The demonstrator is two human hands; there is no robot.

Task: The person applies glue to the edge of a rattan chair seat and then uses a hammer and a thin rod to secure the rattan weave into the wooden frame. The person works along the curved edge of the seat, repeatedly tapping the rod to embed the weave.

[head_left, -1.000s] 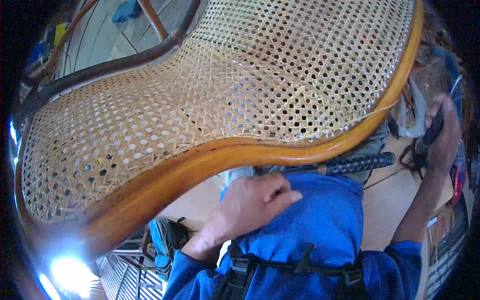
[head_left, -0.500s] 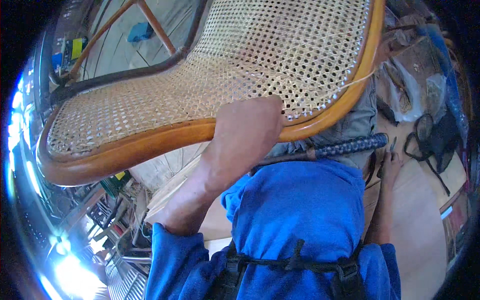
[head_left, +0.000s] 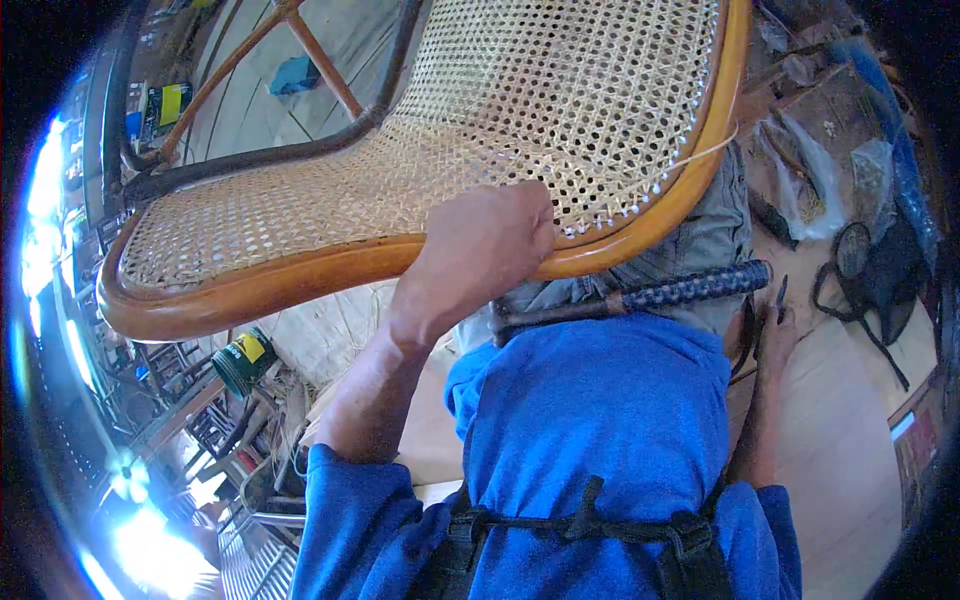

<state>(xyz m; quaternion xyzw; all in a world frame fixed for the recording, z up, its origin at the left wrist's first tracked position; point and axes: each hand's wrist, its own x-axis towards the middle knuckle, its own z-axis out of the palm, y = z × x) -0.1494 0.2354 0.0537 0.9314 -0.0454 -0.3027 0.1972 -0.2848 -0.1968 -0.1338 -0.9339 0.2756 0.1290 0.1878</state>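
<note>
A chair with a woven cane panel (head_left: 560,110) and a glossy orange-brown rounded frame (head_left: 340,262) lies tilted across my lap. My left hand (head_left: 487,232) is closed in a fist at the near rim of the frame, over the edge of the cane; what its fingers hold is hidden. White bits dot the holes along the right edge, where a loose cane strand (head_left: 705,152) sticks out over the frame. Low at my right side, my right hand (head_left: 774,338) is closed around a small dark pointed tool (head_left: 783,290), whose tip points away from me.
A tool with a dark textured grip (head_left: 700,286) lies across my lap. At the right are clear plastic bags (head_left: 815,190) and a black strapped item (head_left: 885,285). A green and yellow can (head_left: 245,362) stands at the left, near clutter and stacked furniture.
The chair has shifted slightly, its left end rising and moving right. My left hand has moved a little left with the rim. My right hand keeps the pointed tool at nearly the same place.
</note>
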